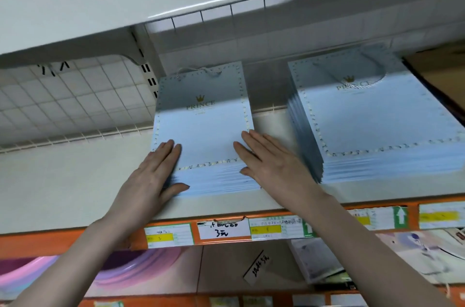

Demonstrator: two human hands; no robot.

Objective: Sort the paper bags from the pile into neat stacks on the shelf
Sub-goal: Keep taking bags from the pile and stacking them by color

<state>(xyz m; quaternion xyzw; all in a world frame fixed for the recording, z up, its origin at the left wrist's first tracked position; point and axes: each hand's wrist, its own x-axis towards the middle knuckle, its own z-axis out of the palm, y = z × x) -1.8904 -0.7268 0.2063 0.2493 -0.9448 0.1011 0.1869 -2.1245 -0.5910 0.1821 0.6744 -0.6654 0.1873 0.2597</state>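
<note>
Two bag stacks lie side by side on the shelf.

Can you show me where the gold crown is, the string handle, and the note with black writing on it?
gold crown [200, 98], head view, middle of the crown on the left stack's top bag.
string handle [198, 70], head view, top of its loop.
handwritten note [222, 229], head view, middle of the white paper.

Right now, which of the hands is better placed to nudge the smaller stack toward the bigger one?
Left. The left hand lies flat at the smaller stack's outer left edge, thumb on its front, so it could likely push rightward. The right hand sits between that stack and the bigger stack, in the way.
</note>
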